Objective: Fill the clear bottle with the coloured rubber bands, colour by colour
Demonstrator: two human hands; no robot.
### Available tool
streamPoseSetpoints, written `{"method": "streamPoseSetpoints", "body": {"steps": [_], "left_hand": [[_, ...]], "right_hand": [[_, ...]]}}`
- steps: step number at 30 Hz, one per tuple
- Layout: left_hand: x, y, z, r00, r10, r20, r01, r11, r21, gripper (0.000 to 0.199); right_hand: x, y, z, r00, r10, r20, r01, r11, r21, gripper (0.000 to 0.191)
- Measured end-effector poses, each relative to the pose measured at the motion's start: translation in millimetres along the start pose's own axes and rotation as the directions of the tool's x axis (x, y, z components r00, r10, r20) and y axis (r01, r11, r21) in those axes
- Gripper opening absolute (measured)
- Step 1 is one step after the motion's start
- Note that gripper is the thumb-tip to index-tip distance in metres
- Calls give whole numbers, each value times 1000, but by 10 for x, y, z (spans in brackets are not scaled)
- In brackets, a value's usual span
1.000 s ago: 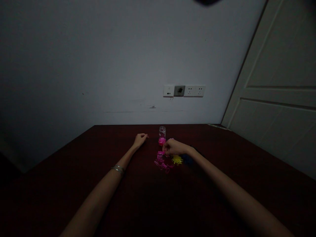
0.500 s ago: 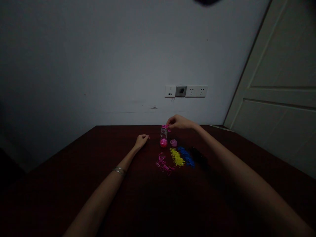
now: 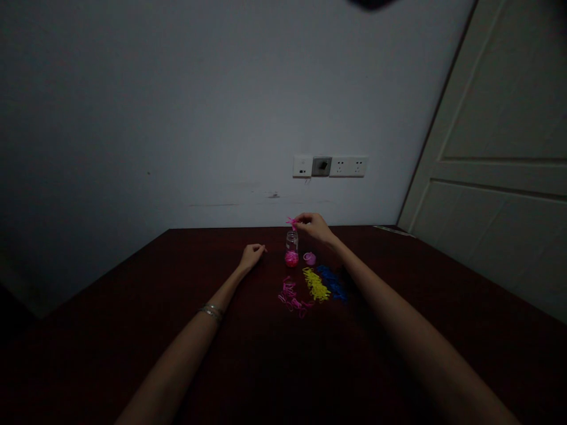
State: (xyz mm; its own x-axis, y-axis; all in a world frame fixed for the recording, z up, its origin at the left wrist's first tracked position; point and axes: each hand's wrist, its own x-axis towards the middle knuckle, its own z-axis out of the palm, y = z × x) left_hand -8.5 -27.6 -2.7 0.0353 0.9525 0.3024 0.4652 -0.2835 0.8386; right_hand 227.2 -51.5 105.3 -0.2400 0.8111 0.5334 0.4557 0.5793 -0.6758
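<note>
Right grip [image 3: 313, 225] pinches pink bands [image 3: 291, 221] above the jar [image 3: 291, 248]; its bottom holds more pink.

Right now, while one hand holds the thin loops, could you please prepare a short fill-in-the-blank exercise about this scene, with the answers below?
1. The right hand pinches thin elastic-looking loops of ____ colour above the clear cylindrical jar.
2. Between the scattered pink loops and the heaped blue loops lie heaped loops of ____ colour.
3. In the picture, the small round pink cap sits to the ____ of the jar.
4. A silvery bracelet circles the person's ____ arm.

Answers: pink; yellow; right; left
</note>
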Motion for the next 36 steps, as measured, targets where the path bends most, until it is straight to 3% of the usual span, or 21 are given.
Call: {"method": "streamPoseSetpoints", "body": {"steps": [13,24,30,36], "left_hand": [[10,-29,8,1000,-14,1,14,1000,8,34],[24,-57,7,1000,13,-2,-13,999,39,35],[25,-60,8,1000,8,-8,-8,1000,-17,33],[159,-139,-75,977,-185,-108,158,963,-218,34]], "right_hand": [[-76,135,152,999,-11,-49,14,998,69,20],[-71,162,110,998,-51,-32,51,999,-11,17],[-120,93,55,999,6,-41,-6,1000,-9,20],[-283,177,-169,996,54,-64,-51,997,50,23]]}}
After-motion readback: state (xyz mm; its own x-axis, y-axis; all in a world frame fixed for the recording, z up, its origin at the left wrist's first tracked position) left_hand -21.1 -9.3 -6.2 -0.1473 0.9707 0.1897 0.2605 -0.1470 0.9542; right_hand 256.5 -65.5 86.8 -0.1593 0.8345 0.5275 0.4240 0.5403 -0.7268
